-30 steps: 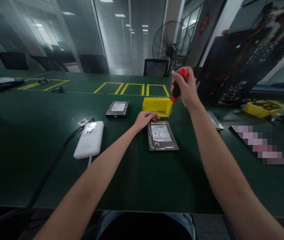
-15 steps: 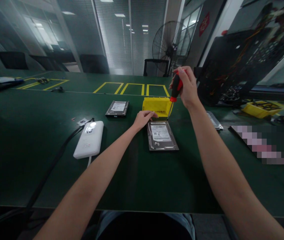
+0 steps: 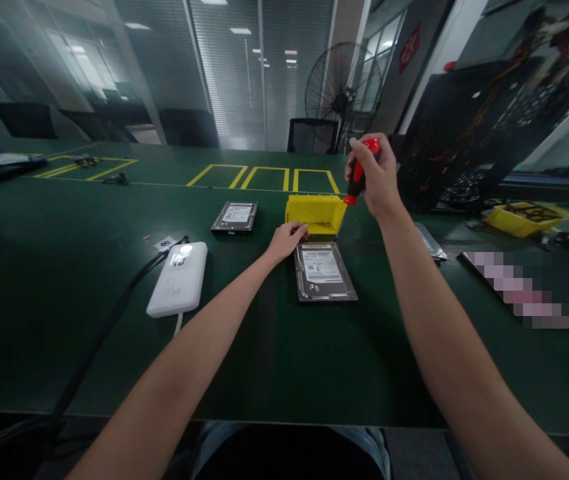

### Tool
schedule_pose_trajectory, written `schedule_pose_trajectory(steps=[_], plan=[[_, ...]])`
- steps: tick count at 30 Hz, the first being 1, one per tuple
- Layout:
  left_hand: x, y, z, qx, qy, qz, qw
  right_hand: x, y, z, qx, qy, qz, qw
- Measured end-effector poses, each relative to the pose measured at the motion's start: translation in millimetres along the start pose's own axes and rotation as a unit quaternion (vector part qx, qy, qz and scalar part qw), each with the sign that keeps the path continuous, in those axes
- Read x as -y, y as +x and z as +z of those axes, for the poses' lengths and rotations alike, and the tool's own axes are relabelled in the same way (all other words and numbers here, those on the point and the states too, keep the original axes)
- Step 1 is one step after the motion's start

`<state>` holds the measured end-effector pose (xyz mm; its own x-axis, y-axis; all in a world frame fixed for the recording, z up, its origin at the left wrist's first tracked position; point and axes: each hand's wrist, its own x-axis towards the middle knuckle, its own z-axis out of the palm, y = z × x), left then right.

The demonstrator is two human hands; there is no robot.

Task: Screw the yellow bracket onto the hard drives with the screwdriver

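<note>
A silver hard drive [image 3: 321, 272] with a white label lies flat before me, against the front of a small yellow bin [image 3: 314, 212]. My left hand [image 3: 287, 241] is at the drive's far left corner, its fingertips drawn together beside the bin's front edge. What those fingers hold, if anything, is too small to make out. Up and to the right, my right hand [image 3: 379, 175] is wrapped round the red and black handle of a screwdriver [image 3: 357, 177]. Its thin shaft slants down toward the drive's far right corner, where the tip is hard to see.
Another hard drive [image 3: 235, 217] lies farther left. A white power bank [image 3: 179, 279] with a cable stands nearer on the left. Behind my right forearm is a silver drive [image 3: 430, 241]; beyond it are a yellow tray [image 3: 523, 219] and a black computer case [image 3: 444, 133].
My right hand has dropped slightly and tilted the screwdriver handle further to the right. The fingers of my left hand have curled in more. The hard drive has stayed put.
</note>
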<state>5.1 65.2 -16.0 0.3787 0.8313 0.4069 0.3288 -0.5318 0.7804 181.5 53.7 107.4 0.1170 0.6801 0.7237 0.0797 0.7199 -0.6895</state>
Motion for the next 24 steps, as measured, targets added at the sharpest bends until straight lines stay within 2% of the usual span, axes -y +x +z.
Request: schedule_pose_trajectory(steps=[5, 12, 18, 24], plan=[[-1.0, -0.7, 0.6, 0.059, -0.001, 0.017, 0.998, 0.8, 0.0, 2.2, 0.029, -0.015, -0.012, 0.999], [-3.3, -1.4, -1.2, 0.114, -0.002, 0.011, 0.993, -1.7, 1.1, 1.9, 0.008, -0.022, -0.013, 1.0], [-6.1, -4.3, -2.6, 0.17, -0.008, 0.014, 0.985, -6.9, 2.8, -4.3, 0.046, 0.009, 0.0, 0.999], [-8.1, -4.9, -2.7, 0.17, -0.012, 0.008, 0.985, -3.3, 0.2, -1.1, 0.039, -0.001, -0.013, 0.999]])
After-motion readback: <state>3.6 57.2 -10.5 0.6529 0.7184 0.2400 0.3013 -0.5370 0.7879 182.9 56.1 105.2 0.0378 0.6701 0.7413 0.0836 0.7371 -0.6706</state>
